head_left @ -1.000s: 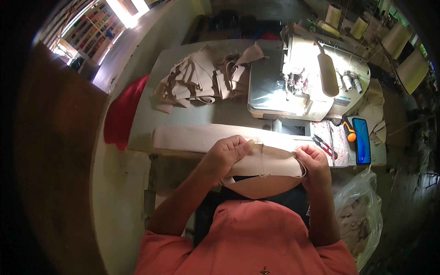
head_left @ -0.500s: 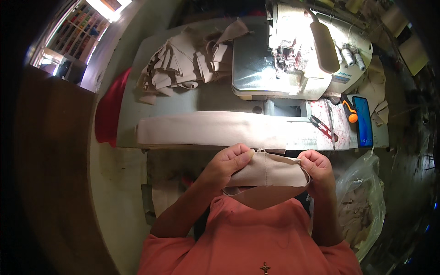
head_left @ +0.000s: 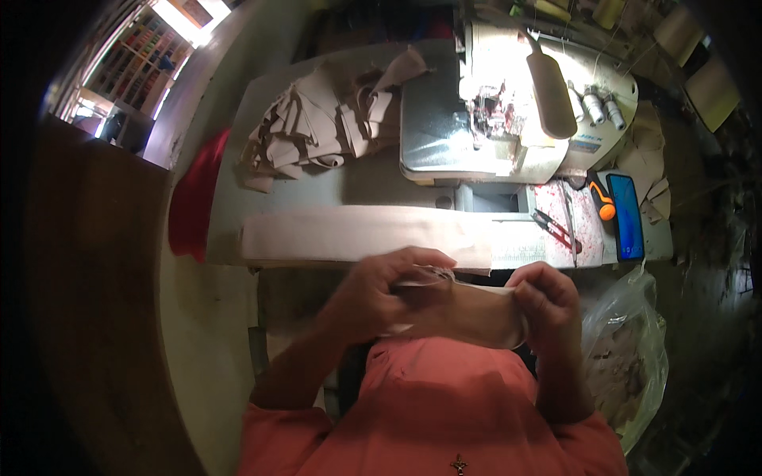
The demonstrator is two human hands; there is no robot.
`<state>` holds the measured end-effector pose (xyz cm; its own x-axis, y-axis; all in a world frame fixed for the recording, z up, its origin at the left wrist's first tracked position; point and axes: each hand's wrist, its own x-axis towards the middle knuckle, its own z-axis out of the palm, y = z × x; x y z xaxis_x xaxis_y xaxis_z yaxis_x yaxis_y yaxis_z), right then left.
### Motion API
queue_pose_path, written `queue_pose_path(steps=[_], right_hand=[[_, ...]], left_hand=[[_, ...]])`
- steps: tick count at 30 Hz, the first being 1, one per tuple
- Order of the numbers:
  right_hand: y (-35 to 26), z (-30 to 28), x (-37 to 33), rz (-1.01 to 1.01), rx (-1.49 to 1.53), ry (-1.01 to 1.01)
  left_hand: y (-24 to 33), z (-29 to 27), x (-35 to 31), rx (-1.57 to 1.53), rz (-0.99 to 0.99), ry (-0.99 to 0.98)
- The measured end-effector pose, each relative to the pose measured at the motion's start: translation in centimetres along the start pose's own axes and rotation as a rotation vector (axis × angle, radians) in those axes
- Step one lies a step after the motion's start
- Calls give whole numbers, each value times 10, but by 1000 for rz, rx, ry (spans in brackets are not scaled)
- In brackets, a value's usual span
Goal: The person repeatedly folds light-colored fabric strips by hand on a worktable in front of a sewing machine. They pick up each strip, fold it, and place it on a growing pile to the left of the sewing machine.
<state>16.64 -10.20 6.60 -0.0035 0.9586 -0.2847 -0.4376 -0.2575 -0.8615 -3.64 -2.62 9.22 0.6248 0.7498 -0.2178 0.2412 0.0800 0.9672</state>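
Observation:
A sewn piece of beige fabric (head_left: 480,313), shaped like a band, is stretched between my two hands in front of my chest, just off the table's near edge. My left hand (head_left: 381,289) grips its left end, where the cloth is bunched and slightly blurred. At the other end my right hand (head_left: 548,293) pinches the upper corner between thumb and fingers. Just beyond the hands, a long flat strip of beige fabric (head_left: 357,234) lies along the table edge.
A sewing machine (head_left: 583,163) with a lamp (head_left: 549,99) stands beyond the hands. Beige fabric pieces (head_left: 317,119) are heaped at back left. Red thread snips (head_left: 558,230), tweezers (head_left: 572,230) and a phone (head_left: 625,214) lie at right. A clear plastic bag (head_left: 652,325) hangs below.
My left hand has turned over and moved inward, folding its end of the fabric. The seam that faced up is now out of sight, and the band looks narrower.

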Motion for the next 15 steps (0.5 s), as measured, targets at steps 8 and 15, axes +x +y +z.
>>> queue_pose_path(steps=[8,15], right_hand=[[1,7,9,-256,-131,-91],[16,-19,6,-249,-177,104]], left_hand=[[68,-109,55,288,227,502],[6,-56,59,663,493,557]])
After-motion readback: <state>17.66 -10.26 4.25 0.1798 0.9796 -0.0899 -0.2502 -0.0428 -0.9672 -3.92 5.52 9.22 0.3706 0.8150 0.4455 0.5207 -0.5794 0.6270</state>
